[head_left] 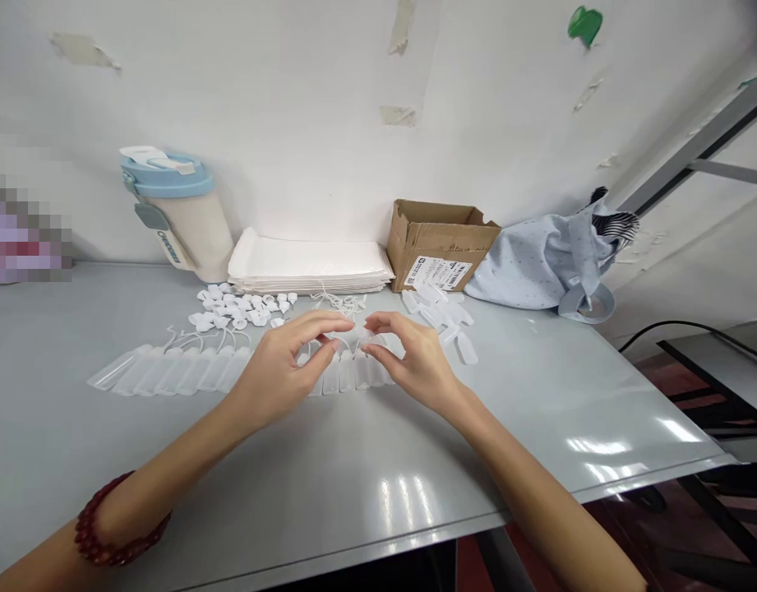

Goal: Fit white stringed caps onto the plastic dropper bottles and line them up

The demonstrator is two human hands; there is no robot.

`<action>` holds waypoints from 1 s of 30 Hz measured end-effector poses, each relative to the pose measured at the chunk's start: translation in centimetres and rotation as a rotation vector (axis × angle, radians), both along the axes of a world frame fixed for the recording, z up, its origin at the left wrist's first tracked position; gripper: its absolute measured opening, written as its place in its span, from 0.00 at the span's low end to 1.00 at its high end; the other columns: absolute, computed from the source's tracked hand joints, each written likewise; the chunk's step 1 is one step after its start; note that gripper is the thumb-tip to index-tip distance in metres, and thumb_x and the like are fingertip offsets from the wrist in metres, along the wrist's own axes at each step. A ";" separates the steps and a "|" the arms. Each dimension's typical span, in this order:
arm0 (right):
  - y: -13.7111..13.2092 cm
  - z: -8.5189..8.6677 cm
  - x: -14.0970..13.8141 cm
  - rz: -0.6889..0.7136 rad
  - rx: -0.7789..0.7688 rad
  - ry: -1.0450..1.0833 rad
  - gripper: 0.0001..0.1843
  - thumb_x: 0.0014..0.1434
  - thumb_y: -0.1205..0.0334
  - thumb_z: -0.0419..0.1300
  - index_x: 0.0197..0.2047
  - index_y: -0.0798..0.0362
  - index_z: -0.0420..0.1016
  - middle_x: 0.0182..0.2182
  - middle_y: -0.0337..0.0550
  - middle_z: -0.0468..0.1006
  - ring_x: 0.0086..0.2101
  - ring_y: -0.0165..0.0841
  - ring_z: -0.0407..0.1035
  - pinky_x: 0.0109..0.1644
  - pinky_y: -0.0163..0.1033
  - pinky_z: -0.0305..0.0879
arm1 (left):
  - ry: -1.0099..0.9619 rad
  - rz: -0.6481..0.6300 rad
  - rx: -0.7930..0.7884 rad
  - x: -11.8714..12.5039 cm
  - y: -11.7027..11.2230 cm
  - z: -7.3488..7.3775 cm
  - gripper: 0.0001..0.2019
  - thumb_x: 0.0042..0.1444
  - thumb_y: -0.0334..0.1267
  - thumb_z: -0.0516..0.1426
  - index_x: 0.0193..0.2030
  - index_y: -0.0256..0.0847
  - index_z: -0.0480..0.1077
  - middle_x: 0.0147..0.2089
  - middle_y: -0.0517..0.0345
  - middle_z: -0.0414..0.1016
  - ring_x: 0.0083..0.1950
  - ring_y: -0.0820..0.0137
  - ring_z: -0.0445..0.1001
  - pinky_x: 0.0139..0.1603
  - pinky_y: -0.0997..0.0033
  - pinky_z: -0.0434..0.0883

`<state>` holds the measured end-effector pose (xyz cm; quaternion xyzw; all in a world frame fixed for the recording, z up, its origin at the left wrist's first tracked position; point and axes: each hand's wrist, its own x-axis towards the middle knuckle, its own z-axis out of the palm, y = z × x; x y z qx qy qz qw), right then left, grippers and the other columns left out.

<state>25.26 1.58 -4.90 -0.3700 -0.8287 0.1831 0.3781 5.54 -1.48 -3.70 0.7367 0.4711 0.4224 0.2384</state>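
Observation:
My left hand (pixel 292 355) hovers over the row of tubes, fingers curved and thumb apart from the forefinger, with no thing plainly held. Opposite it, my right hand (pixel 412 358) has thumb and fingertips around a small translucent plastic piece (pixel 366 337), mostly hidden by the fingers. Beneath both hands runs a row of translucent plastic tubes (pixel 186 372) with thin white cords (pixel 236 330), partly covered by my left hand. Loose translucent plastic pieces (pixel 467 348) are scattered just beyond my right hand. A bundle of white cords (pixel 350 306) lies behind the fingertips.
Small white plastic caps (pixel 233 308) are heaped at the left. Along the wall stand a cream tumbler (pixel 193 234) with a blue lid, a stack of white sheets (pixel 310 261), a cardboard box (pixel 440 251) and a light blue cloth bag (pixel 526 263). The grey table (pixel 329 501) ends at the right.

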 end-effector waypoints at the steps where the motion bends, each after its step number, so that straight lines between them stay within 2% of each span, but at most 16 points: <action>1: -0.1 0.0 -0.1 0.002 0.003 0.006 0.12 0.60 0.65 0.61 0.47 0.50 0.68 0.41 0.45 0.79 0.42 0.36 0.76 0.47 0.42 0.72 | 0.001 -0.011 0.005 0.1 -0.1 0.0 0.12 0.60 0.39 0.53 0.46 0.46 0.74 0.51 0.55 0.77 0.53 0.62 0.73 0.52 0.60 0.73; 6: -0.3 -0.2 -0.2 0.010 0.017 0.028 0.11 0.60 0.65 0.61 0.46 0.51 0.69 0.41 0.45 0.79 0.41 0.35 0.75 0.46 0.41 0.72 | 0.015 -0.025 0.029 0.3 -0.5 -0.4 0.12 0.61 0.37 0.52 0.48 0.46 0.74 0.53 0.56 0.76 0.55 0.62 0.73 0.54 0.61 0.73; 9: -0.4 -0.2 -0.3 0.018 0.033 0.040 0.10 0.59 0.66 0.61 0.46 0.52 0.70 0.40 0.45 0.79 0.40 0.35 0.75 0.45 0.40 0.72 | 0.070 -0.045 0.104 0.4 -0.7 -0.7 0.13 0.61 0.35 0.51 0.49 0.46 0.73 0.53 0.55 0.75 0.55 0.63 0.73 0.57 0.61 0.71; 13: -0.6 0.0 -0.4 0.020 -0.026 0.077 0.10 0.59 0.66 0.61 0.45 0.51 0.70 0.41 0.44 0.79 0.40 0.33 0.74 0.45 0.40 0.71 | 0.142 -0.066 0.236 0.6 -0.8 -0.9 0.14 0.61 0.32 0.51 0.51 0.44 0.72 0.54 0.53 0.74 0.55 0.64 0.73 0.57 0.63 0.71; 18: -0.6 0.2 -0.6 0.007 -0.193 0.202 0.14 0.55 0.64 0.65 0.44 0.51 0.71 0.40 0.42 0.79 0.37 0.31 0.74 0.44 0.38 0.71 | 0.156 -0.072 0.331 0.7 -0.9 -1.0 0.14 0.61 0.29 0.51 0.51 0.43 0.71 0.54 0.50 0.73 0.56 0.65 0.72 0.56 0.65 0.72; 25: -0.5 0.7 -0.7 0.010 -0.524 0.396 0.19 0.47 0.58 0.70 0.41 0.54 0.74 0.32 0.40 0.76 0.35 0.32 0.71 0.41 0.39 0.67 | 0.134 -0.059 0.342 0.7 -0.9 -0.9 0.13 0.60 0.27 0.52 0.49 0.41 0.71 0.50 0.50 0.73 0.52 0.66 0.73 0.52 0.66 0.72; 30: -0.6 1.1 -0.9 0.002 -0.639 0.454 0.18 0.45 0.55 0.71 0.37 0.54 0.76 0.29 0.38 0.73 0.33 0.30 0.67 0.40 0.39 0.64 | 0.118 -0.071 0.322 0.7 -0.9 -0.7 0.12 0.60 0.26 0.53 0.48 0.40 0.70 0.47 0.53 0.73 0.48 0.69 0.73 0.49 0.69 0.71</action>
